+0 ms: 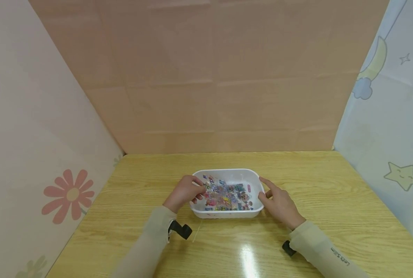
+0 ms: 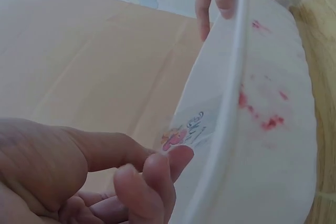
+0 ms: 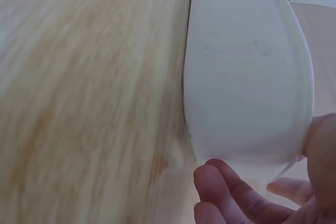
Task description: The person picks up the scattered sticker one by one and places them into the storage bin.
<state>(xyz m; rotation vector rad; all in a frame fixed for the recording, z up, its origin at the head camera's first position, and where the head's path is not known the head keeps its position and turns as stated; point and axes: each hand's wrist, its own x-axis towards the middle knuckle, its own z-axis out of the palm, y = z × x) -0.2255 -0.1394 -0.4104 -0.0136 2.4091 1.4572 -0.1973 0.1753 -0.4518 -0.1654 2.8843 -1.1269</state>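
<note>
A white oblong plastic tub [image 1: 223,214] stands on the table, holding several clear stickers [image 1: 227,197] printed with small bright pictures and letters. Over its left end, my left hand [image 1: 189,189] pinches a clear sticker [image 2: 178,136] with a pink cartoon print between thumb and forefinger. The sticker overlaps the inside wall just behind the rim in the left wrist view. At the opposite end, my right hand [image 1: 279,202] grips the tub, thumb at the rim and fingers [image 3: 212,182] against the outer wall. Red smudges mark the tub's outer side.
The tub sits near the middle of a wood-grain table [image 1: 314,185]. A brown paper-covered panel [image 1: 213,96] rises along the back edge. Patterned walls flank both sides, with a red flower [image 1: 70,195] on the left one. A thin pale strip [image 1: 197,231] lies before the tub.
</note>
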